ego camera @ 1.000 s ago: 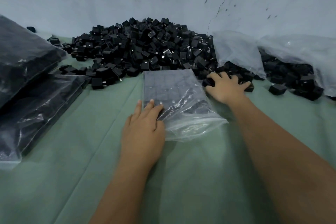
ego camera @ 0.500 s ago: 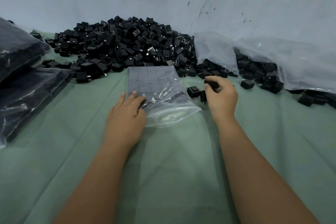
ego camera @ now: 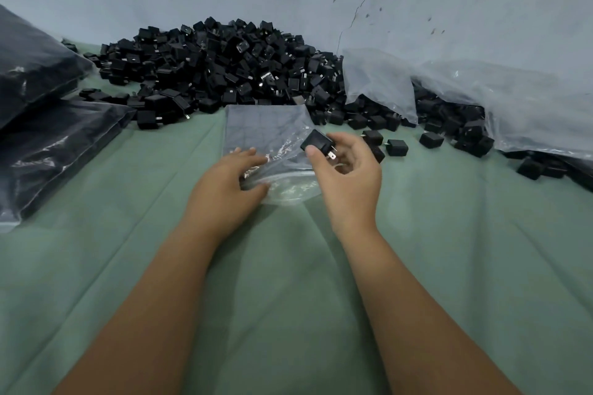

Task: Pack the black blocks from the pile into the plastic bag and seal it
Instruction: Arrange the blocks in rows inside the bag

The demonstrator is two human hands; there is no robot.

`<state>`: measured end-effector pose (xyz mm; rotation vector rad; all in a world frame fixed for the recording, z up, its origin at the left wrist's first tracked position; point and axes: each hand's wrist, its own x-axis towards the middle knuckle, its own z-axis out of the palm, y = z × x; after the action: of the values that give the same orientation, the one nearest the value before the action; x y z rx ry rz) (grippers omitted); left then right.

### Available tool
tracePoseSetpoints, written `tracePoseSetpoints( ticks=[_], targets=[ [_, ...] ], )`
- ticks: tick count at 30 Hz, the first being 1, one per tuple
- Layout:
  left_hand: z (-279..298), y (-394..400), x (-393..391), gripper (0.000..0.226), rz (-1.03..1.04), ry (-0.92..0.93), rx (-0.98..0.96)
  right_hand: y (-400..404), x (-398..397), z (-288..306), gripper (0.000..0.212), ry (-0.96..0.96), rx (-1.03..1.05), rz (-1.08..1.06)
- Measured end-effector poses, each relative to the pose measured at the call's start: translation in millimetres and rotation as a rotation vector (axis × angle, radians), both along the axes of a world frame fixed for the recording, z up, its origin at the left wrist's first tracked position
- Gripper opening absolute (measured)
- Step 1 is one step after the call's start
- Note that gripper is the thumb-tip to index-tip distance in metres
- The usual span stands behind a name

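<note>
A large pile of black blocks [ego camera: 221,67] with metal prongs lies against the wall. In front of it a clear plastic bag [ego camera: 263,128] lies flat on the green cloth, several blocks packed inside in rows. My left hand [ego camera: 229,189] rests on the bag's near open end, fingers and thumb pinching the loose plastic. Over the bag's right edge, my right hand [ego camera: 349,176] pinches one black block [ego camera: 316,141] between thumb and fingers, prongs pointing right.
Filled dark bags [ego camera: 48,125] are stacked at the left. Two big clear sacks [ego camera: 526,106] spilling blocks lie at the right, with loose blocks [ego camera: 396,147] scattered near my right hand. Green cloth [ego camera: 288,282] covers the surface up to the cracked wall.
My right hand left the pile's edge, picked up a block and carried it left toward the bag's opening. My left hand stayed on the bag's near end.
</note>
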<state>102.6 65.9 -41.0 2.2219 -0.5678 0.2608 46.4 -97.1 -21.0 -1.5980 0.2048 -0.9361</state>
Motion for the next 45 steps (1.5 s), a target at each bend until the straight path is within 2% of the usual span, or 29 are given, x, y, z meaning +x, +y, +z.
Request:
tracePoseSetpoints(
  ticks=[3, 5, 10, 13, 15, 18, 22, 26, 29, 32, 34, 38, 42, 45],
  targets=[
    [3.3, -1.6, 2.5, 0.032, 0.065, 0.13, -0.249, 10.8, -3.0, -0.8, 0.023, 0.01, -0.171, 0.121],
    [6.0, -3.0, 3.1, 0.027, 0.079, 0.209, -0.378, 14.3, -3.6, -3.1, 0.028, 0.054, -0.272, 0.211],
    [9.8, -5.1, 2.1, 0.018, 0.083, 0.265, -0.507, 20.1, 3.4, -13.7, 0.025, 0.311, -0.457, 0.294],
    [11.9, -5.2, 0.1, 0.025, 0.054, 0.248, -0.542, 22.3, 7.6, -16.0, 0.023, 0.315, -0.626, 0.336],
    [13.1, -5.1, -1.0, 0.031, 0.045, 0.25, -0.562, 21.1, 8.3, -15.7, 0.025, 0.339, -0.709, 0.247],
    [12.8, -5.7, -0.9, 0.029, 0.069, 0.262, -0.567, 17.4, 3.1, -12.9, 0.02, 0.336, -0.659, 0.113],
    [12.3, -6.2, -0.4, 0.027, 0.068, 0.261, -0.553, 15.7, 0.7, -12.7, 0.012, 0.391, -0.711, 0.204],
    [11.8, -6.3, -1.4, 0.026, 0.066, 0.256, -0.561, 15.7, 5.3, -15.1, 0.021, 0.313, -0.72, 0.289],
    [11.4, -6.0, -0.6, 0.026, 0.078, 0.259, -0.568, 16.3, 5.8, -16.8, 0.028, 0.327, -0.764, 0.306],
    [10.2, -6.5, 0.2, 0.024, 0.078, 0.254, -0.574, 15.6, 3.7, -15.9, 0.02, 0.328, -0.745, 0.273],
    [9.5, -7.2, 0.6, 0.023, 0.088, 0.249, -0.573, 15.5, 3.5, -14.3, 0.019, 0.358, -0.791, 0.284],
    [9.5, -7.0, 1.1, 0.025, 0.092, 0.241, -0.573, 16.6, 7.2, -14.8, 0.031, 0.423, -0.984, 0.311],
    [6.0, -7.3, 3.1, 0.019, 0.067, 0.213, -0.462, 14.5, 9.4, -14.2, 0.033, 0.419, -1.083, 0.327],
    [2.7, -7.9, 4.2, 0.025, 0.065, 0.135, -0.307, 16.8, 4.4, -10.1, 0.023, 0.315, -1.066, 0.254]
  ],
)
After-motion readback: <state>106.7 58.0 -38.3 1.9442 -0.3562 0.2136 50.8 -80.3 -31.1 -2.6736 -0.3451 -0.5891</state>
